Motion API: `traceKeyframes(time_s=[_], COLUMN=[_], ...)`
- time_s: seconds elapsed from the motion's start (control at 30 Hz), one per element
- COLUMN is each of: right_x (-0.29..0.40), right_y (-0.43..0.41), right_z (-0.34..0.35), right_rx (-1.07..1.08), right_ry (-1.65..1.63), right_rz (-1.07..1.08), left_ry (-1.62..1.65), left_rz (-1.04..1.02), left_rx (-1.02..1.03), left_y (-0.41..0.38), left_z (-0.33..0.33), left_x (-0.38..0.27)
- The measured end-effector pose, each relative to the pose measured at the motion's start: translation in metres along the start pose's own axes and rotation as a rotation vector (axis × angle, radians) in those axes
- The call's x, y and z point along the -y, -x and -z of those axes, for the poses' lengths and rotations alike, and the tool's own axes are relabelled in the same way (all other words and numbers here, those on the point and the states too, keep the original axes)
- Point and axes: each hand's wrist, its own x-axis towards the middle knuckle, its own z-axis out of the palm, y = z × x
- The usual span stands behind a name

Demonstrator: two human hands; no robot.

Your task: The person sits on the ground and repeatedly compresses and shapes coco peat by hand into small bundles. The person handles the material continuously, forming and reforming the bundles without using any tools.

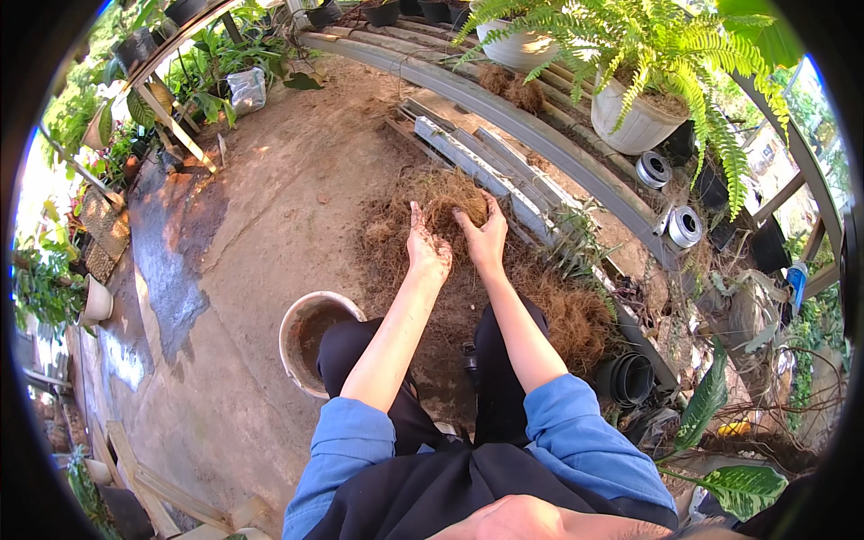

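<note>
Brown plant fibre, like coconut coir, lies in a loose heap (395, 236) on the ground before me. My right hand (484, 233) curls around a clump of the fibre (459, 202), thumb towards the left. Just left of it, my left hand (426, 246) is smeared with dark soil, palm turned up and inward, fingers apart; it is beside the clump, and whether it touches it I cannot tell. A denser fibre pile (574, 314) rests by my right knee. Beside my left knee stands a round pale bucket (289, 337) with a dark, wet-looking inside.
Metal channels (486, 172) lie beyond the heap, along a slatted bench (432, 71) bearing a fern in a white pot (631, 118). Black nursery pots (628, 379) sit at the right. Wooden pieces (142, 482) are at lower left, a wet patch (165, 270) on the left floor.
</note>
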Motion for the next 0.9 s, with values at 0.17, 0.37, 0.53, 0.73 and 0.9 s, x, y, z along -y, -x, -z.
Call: traceKeyframes(time_s=[0.17, 0.37, 0.53, 0.73, 0.9], right_x=[0.002, -0.009, 0.004, 0.017, 0.016], right_y=[0.007, 0.009, 0.018, 0.015, 0.010], right_z=[-0.012, -0.013, -0.015, -0.010, 0.006], right_rx=[-0.036, 0.307, 0.529, 0.465, 0.093], right_ry=[0.311, 0.160, -0.012, -0.328, 0.129], right_rz=[0.210, 0.183, 0.184, 0.183, 0.359], left_ry=[-0.109, -0.286, -0.359, -0.343, -0.348], left_rz=[-0.120, -0.135, -0.180, -0.119, -0.042], left_rx=[0.169, 0.144, 0.149, 0.052, 0.054], left_y=[0.008, 0.011, -0.032, -0.038, -0.025], left_z=[-0.006, -0.009, 0.021, 0.023, 0.009], left_x=[0.008, 0.001, -0.011, -0.022, -0.030])
